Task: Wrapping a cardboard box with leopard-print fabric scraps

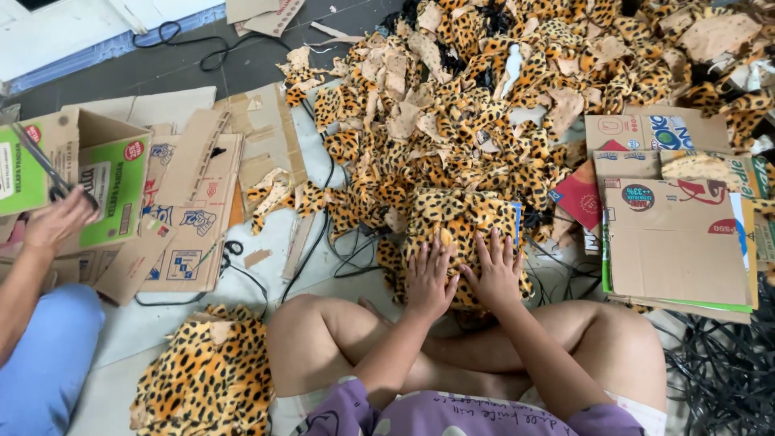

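I am pressing both hands flat, fingers spread, on a stack of leopard-print fabric pieces (460,234) lying on the floor just ahead of my crossed legs. My left hand (429,278) and right hand (494,274) are resting side by side, equally near, gripping nothing.

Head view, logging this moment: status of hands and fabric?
Left hand and right hand flat, open on leopard-print fabric stack. Black cables beside it. Another person's hand holds scissors.

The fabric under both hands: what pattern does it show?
Leopard print, black spots on orange-yellow, on the fabric under the left hand and right hand; head view.
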